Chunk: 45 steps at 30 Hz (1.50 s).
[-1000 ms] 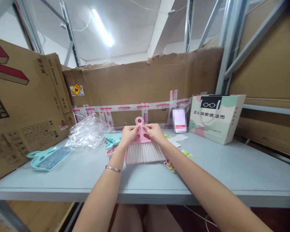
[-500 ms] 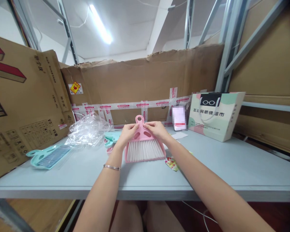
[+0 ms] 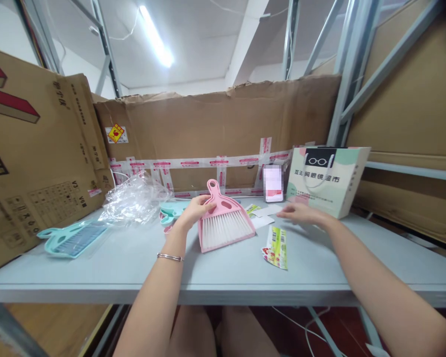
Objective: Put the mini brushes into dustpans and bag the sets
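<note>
My left hand (image 3: 196, 212) is closed on the left side of a pink dustpan (image 3: 199, 244), with its thumb over the front near the handle. A small pink brush with white bristles (image 3: 226, 230) is nested inside the dustpan, and the set leans tilted just above the table. On the right, my right hand (image 3: 301, 214) stretches its fingers leftward at the edge of white paper slips (image 3: 265, 212); I see nothing held in it. A printed green and yellow card (image 3: 277, 248) lies on the table between the dustpan and my right forearm.
A teal dustpan-and-brush set (image 3: 74, 240) lies left, beside crumpled clear plastic (image 3: 134, 201). More teal and pink pieces (image 3: 171, 212) sit behind my left hand. A phone (image 3: 273, 183) and a paper bag (image 3: 323, 181) stand at the back right. Cardboard boxes (image 3: 208, 124) wall the table.
My right hand has let go of the pink set and moved right to the paper slips. The set has tilted in my left hand. The printed card is now more fully visible.
</note>
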Tool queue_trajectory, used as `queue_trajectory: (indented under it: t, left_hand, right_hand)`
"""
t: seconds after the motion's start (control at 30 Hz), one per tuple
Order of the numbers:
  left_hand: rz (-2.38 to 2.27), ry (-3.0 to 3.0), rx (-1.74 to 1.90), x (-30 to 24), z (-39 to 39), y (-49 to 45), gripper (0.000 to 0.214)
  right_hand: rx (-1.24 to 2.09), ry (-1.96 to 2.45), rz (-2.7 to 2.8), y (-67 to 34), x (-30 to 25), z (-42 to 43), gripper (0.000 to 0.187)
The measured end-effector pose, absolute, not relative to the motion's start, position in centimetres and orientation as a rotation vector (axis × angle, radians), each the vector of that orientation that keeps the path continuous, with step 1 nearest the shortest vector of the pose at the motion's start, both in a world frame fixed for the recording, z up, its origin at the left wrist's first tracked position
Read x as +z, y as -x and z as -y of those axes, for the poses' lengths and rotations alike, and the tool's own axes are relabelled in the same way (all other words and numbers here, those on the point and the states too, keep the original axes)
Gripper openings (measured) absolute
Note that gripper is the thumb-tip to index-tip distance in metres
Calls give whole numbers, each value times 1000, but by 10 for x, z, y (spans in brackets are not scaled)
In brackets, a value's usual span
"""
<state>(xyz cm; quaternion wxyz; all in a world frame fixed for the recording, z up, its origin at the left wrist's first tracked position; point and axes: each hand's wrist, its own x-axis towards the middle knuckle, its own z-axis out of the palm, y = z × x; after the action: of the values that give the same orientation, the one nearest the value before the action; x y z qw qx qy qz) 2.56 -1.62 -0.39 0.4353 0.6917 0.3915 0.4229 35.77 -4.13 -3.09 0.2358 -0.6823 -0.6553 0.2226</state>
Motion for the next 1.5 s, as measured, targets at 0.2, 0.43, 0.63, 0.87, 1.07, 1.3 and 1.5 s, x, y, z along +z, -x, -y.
queue_trajectory:
  t: [0.2,0.43,0.63,0.87,1.07,1.3,1.5]
  left_hand:
    - [-977,-1703,1069,-9,16,-25,34]
    - [-1003,-1642,1111,-12,8,-25,22]
    - [-1068,-1441,1136,-10,10,-25,28]
    - [-980,-1151,1007,-11,13,-26,36]
    - [-770,-1256,1035,-14,12,-28,47]
    - [-733,-1269,1122,-10,12,-30,53]
    - [-703,-1385,1057,-6,20,-31,51]
  right_hand:
    - [550,1933,1916,-338,-42,51,45]
    - [594,1970,2003,-325,-44,53,38]
    - [677,1688,1929,-321,-33,60,30]
    - [1001,967,1492,-275,1,87,51]
    - [740,954,1624,-210,4,62,40]
    - [-107,1038,1659,-202,-32,34,30]
    - [-254,1103,1570,-206,-39,37,24]
